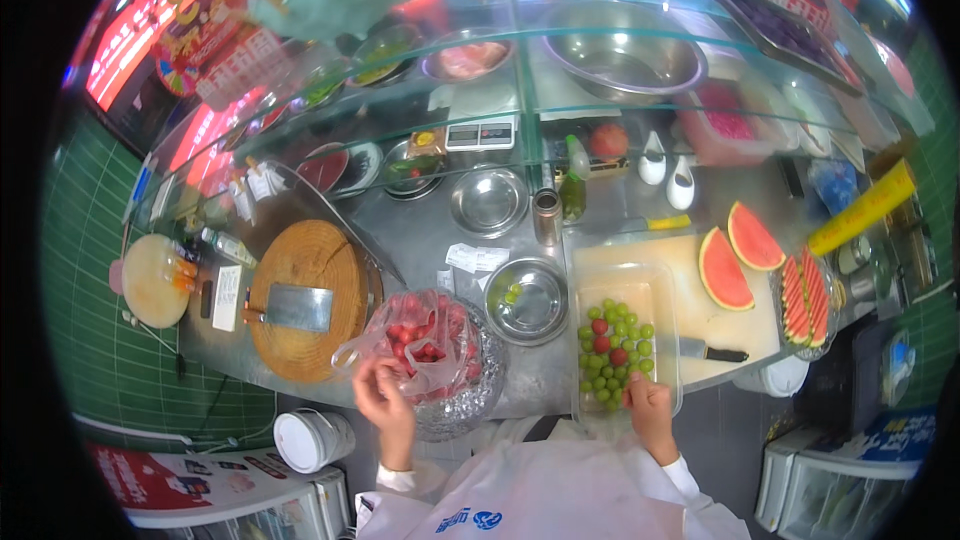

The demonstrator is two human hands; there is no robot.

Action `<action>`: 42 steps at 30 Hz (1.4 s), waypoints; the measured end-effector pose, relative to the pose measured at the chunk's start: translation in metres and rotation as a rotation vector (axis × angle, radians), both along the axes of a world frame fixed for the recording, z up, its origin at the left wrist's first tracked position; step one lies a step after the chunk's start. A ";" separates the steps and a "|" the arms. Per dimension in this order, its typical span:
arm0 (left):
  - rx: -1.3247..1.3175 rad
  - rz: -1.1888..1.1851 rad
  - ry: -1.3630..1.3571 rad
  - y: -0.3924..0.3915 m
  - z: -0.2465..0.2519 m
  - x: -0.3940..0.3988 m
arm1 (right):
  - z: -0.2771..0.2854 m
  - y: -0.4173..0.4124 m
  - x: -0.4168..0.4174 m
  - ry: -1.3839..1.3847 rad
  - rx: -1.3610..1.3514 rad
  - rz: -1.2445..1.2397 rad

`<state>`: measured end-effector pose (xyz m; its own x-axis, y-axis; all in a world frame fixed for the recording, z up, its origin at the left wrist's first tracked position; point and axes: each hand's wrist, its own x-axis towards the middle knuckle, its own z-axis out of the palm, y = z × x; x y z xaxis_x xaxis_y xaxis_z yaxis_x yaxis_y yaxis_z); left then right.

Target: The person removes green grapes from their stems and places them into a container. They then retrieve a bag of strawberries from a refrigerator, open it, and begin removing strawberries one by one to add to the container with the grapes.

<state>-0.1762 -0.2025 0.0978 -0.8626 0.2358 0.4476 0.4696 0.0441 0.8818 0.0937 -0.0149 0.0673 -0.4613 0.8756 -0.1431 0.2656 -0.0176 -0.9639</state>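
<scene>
My left hand [384, 397] is at the near edge of a clear plastic bag [435, 345] of small round red fruit, which rests on a foil-like silver bowl [491, 371]. Its fingers are curled; whether they pinch the bag or a fruit cannot be told. At the near right corner of a clear plastic tub [664, 292], my right hand [649, 409] has its fingers bent together beside green grapes [613, 367]; what it holds is hidden. Several red fruits [601, 343] lie among the grapes. Between bag and tub, a steel bowl [536, 315] holds a few green grapes.
Left, a cleaver [300, 307] lies on a round wooden chopping block [341, 247]. Right, watermelon slices [725, 270] and a knife [724, 353] lie on a cutting board [765, 326]. Beyond stand an open steel flask [547, 217], a kitchen scale [480, 135] and glass shelving [528, 105]. A white bucket [311, 439] stands below.
</scene>
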 end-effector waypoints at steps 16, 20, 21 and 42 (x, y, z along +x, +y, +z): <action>-0.949 -0.590 0.515 0.216 -0.117 -0.156 | 0.026 -0.042 -0.034 -0.147 0.100 -0.012; -1.093 -0.682 0.493 0.238 -0.161 -0.171 | 0.012 -0.064 -0.032 -0.066 0.074 -0.181; -1.087 -0.564 0.520 0.236 -0.180 -0.178 | 0.016 -0.061 -0.029 -0.103 0.092 -0.125; -0.762 -0.755 1.010 0.203 -0.075 -0.130 | 0.044 -0.023 -0.029 -0.062 0.139 -0.008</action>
<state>-0.3067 0.0008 0.0232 0.1648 0.9274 0.3358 0.9800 -0.1925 0.0506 0.0649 -0.0379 0.1114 -0.4486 0.8924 -0.0483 0.3252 0.1126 -0.9389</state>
